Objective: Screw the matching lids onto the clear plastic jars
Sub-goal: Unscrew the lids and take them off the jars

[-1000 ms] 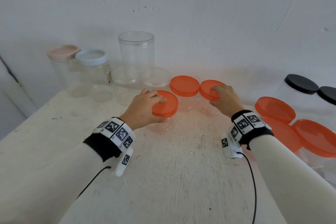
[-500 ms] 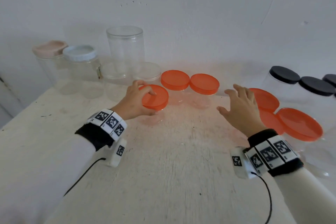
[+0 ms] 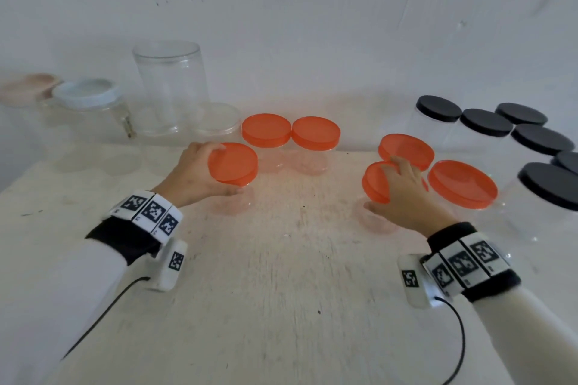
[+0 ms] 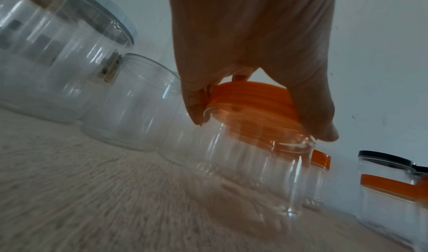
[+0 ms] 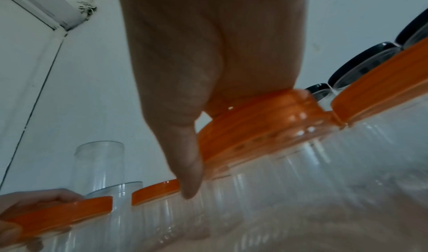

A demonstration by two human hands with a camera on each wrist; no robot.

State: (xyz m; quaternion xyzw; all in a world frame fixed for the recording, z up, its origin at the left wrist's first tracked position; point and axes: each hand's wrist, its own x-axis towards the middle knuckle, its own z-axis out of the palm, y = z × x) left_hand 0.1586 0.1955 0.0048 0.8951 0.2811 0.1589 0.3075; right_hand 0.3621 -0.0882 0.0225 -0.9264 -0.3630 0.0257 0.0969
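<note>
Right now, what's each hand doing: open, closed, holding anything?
Left hand: grips the orange lid on a clear jar.
Right hand: grips another orange lid atop a second clear jar.

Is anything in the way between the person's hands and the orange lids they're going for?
No. The left hand already grips an orange lid on its jar, and the right hand grips another lid; nothing sits between.

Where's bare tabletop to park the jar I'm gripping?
Bare tabletop lies between your left hand and right hand, reaching toward you. Crowded: orange-lidded jars along the back, black-lidded jars at the right, clear jars at back left.
</note>
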